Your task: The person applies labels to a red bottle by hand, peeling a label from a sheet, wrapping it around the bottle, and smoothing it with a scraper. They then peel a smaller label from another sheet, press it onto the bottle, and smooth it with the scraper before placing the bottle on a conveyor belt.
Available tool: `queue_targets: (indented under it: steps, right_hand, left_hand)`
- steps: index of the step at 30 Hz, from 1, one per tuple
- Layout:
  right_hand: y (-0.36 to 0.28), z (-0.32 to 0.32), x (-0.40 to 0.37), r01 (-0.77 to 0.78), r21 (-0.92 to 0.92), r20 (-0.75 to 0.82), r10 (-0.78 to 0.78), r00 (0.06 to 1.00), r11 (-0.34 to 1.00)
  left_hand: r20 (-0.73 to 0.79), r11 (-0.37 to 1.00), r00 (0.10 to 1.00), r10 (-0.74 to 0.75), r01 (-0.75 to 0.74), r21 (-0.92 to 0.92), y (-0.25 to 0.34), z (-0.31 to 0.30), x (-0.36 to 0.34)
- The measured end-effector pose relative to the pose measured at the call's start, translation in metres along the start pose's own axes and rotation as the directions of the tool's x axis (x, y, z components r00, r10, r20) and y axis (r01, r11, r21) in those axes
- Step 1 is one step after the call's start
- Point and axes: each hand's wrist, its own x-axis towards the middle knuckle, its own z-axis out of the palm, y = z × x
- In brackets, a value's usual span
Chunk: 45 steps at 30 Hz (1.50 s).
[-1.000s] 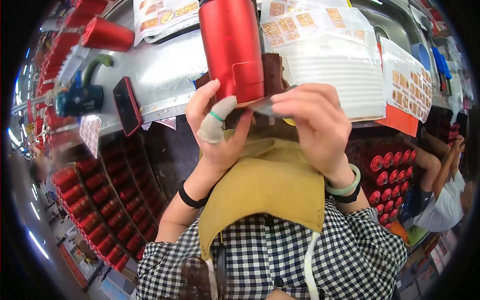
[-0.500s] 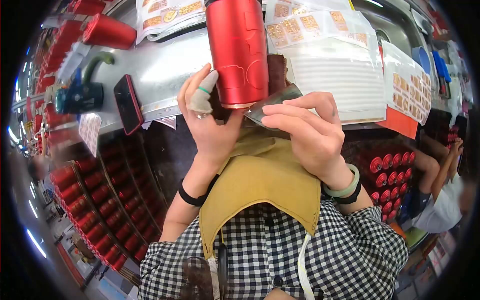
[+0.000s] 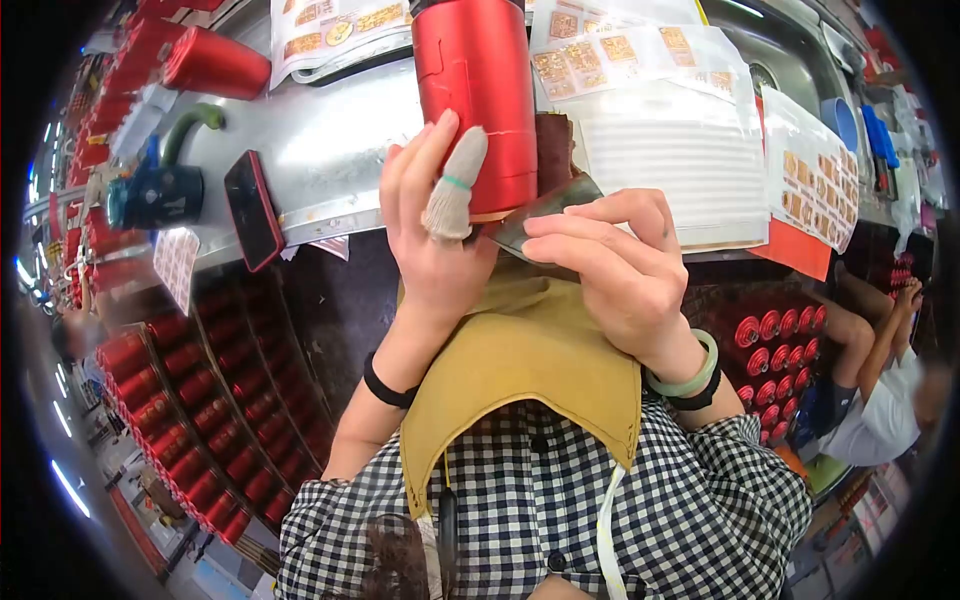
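A red metal cylinder (image 3: pixel 478 95) lies lengthwise away from me on the bench, its near end at the bench edge. My left hand (image 3: pixel 435 225) rests on its left side near that end, fingers apart, with a grey cloth cover (image 3: pixel 458 185) and a green band on one finger. In my right hand (image 3: pixel 620 255) a thin dark flat blade (image 3: pixel 548 215) is pinched, its tip at the cylinder's near rim. Beneath and beside the cylinder is a dark brown block (image 3: pixel 554 150).
Around the bench (image 3: pixel 330 150) are a phone (image 3: pixel 254 210), another red cylinder (image 3: pixel 217 63), a green clamp-like tool (image 3: pixel 160 190), and sticker sheets (image 3: pixel 815 170). Racks of red cylinders (image 3: pixel 200 400) stand below. Another person (image 3: pixel 885 400) sits at the right.
My left hand has moved right and up over the cylinder's side, and the cylinder has turned, so its raised pattern shows differently. My right hand has barely moved.
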Motion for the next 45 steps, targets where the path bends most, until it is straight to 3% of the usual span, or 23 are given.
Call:
queue_targets:
  steps: [2, 4, 5, 6, 8, 11, 14, 16, 18, 20, 22, 23, 24, 26, 28, 30, 32, 35, 38, 40, 42, 44, 45]
  right_hand:
    - [0.002, -0.001, 0.001, -0.011, 0.008, -0.002, 0.011, 1.0, 1.0]
    - [0.005, -0.001, 0.0, 0.037, 0.014, 0.008, -0.037, 0.999, 0.999]
    - [0.004, 0.0, 0.0, 0.036, 0.016, 0.008, -0.036, 0.999, 0.999]
    - [0.002, 0.001, 0.0, 0.017, 0.019, 0.004, -0.017, 1.0, 1.0]
    - [0.001, 0.001, 0.0, 0.001, 0.021, 0.001, -0.001, 1.0, 1.0]
    - [0.003, 0.0, 0.001, 0.002, 0.013, 0.004, -0.002, 1.0, 1.0]
    - [0.002, 0.0, 0.001, -0.008, 0.011, 0.001, 0.008, 1.0, 1.0]
    - [0.004, -0.001, 0.0, -0.021, 0.026, 0.013, 0.02, 1.0, 0.999]
    - [0.003, 0.0, 0.0, -0.022, 0.034, 0.014, 0.021, 1.0, 0.999]
    - [0.003, 0.001, 0.001, -0.017, 0.042, 0.016, 0.016, 1.0, 0.999]
    - [0.001, 0.0, 0.002, -0.028, 0.024, 0.022, 0.027, 0.999, 0.999]
    - [0.001, 0.0, 0.003, -0.023, 0.023, 0.021, 0.022, 1.0, 0.999]
    - [0.0, 0.0, 0.003, -0.023, 0.02, 0.021, 0.022, 1.0, 1.0]
    - [0.001, -0.001, 0.003, -0.023, 0.016, 0.021, 0.023, 1.0, 1.0]
    - [0.003, -0.002, 0.001, -0.033, 0.023, 0.017, 0.033, 0.999, 0.999]
    - [0.003, -0.001, 0.001, -0.033, 0.031, 0.014, 0.032, 0.999, 0.999]
    - [0.002, 0.0, 0.002, -0.03, 0.041, 0.014, 0.029, 0.999, 0.999]
    - [0.0, 0.0, 0.005, -0.02, 0.023, 0.015, 0.019, 1.0, 1.0]
    - [0.0, -0.001, 0.004, -0.027, 0.024, 0.023, 0.027, 0.999, 0.999]
    - [0.002, -0.003, 0.004, -0.029, 0.025, 0.02, 0.028, 0.999, 0.999]
    - [0.003, -0.004, 0.003, -0.034, 0.024, 0.023, 0.034, 0.999, 0.999]
    - [0.003, -0.003, 0.004, -0.038, 0.027, 0.028, 0.037, 0.999, 0.999]
    - [0.002, -0.004, 0.006, -0.037, 0.024, 0.023, 0.037, 0.999, 0.999]
  left_hand:
    - [0.033, 0.996, 0.999, 0.032, -0.029, -0.089, -0.009, 0.004, -0.004]
    - [0.033, 0.978, 0.998, -0.056, 0.062, -0.199, -0.017, 0.003, -0.018]
    - [0.159, 0.879, 0.939, -0.304, 0.341, -0.335, -0.02, 0.001, -0.025]
    - [0.311, 0.688, 0.806, -0.504, 0.592, -0.419, -0.021, -0.003, -0.028]
    - [0.292, 0.785, 0.847, -0.444, 0.525, -0.329, -0.019, -0.004, -0.027]
    - [0.005, 0.998, 0.999, -0.033, 0.033, -0.06, 0.002, -0.001, -0.004]
    - [0.076, 0.994, 0.995, 0.068, -0.062, -0.087, -0.005, 0.004, -0.001]
    - [0.018, 0.993, 0.999, 0.032, -0.029, -0.113, -0.007, 0.006, -0.01]
    - [0.211, 0.841, 0.907, -0.365, 0.418, -0.343, -0.013, -0.004, -0.019]
    - [0.236, 0.858, 0.904, -0.357, 0.417, -0.299, -0.016, -0.004, -0.02]
    - [-0.009, 0.967, 0.986, -0.169, 0.164, -0.194, -0.004, -0.002, -0.009]
    - [-0.022, 0.996, 0.999, -0.043, 0.041, -0.076, 0.001, -0.004, -0.001]
    - [-0.025, 0.996, 0.999, -0.042, 0.04, -0.077, -0.001, -0.002, 0.0]
    - [0.108, 0.996, 0.991, 0.08, -0.077, -0.037, -0.008, 0.002, -0.001]
    - [0.09, 0.997, 0.995, 0.042, -0.036, -0.068, -0.012, -0.001, -0.008]
    - [0.244, 0.859, 0.901, -0.359, 0.421, -0.29, -0.019, -0.006, -0.019]
    - [0.255, 0.885, 0.907, -0.336, 0.397, -0.244, -0.027, -0.005, -0.024]
    - [0.007, 0.985, 0.993, -0.12, 0.12, -0.127, 0.0, -0.005, -0.002]
    - [0.095, 0.998, 0.994, 0.048, -0.046, -0.031, -0.005, -0.002, 0.0]
    - [0.06, 0.994, 0.998, 0.006, 0.0, -0.106, -0.01, 0.0, -0.005]
    - [0.269, 0.763, 0.849, -0.455, 0.527, -0.374, -0.015, -0.008, -0.013]
    - [0.277, 0.829, 0.876, -0.395, 0.47, -0.303, -0.023, -0.007, -0.016]
    - [0.145, 0.919, 0.951, -0.274, 0.303, -0.251, -0.013, -0.009, -0.004]
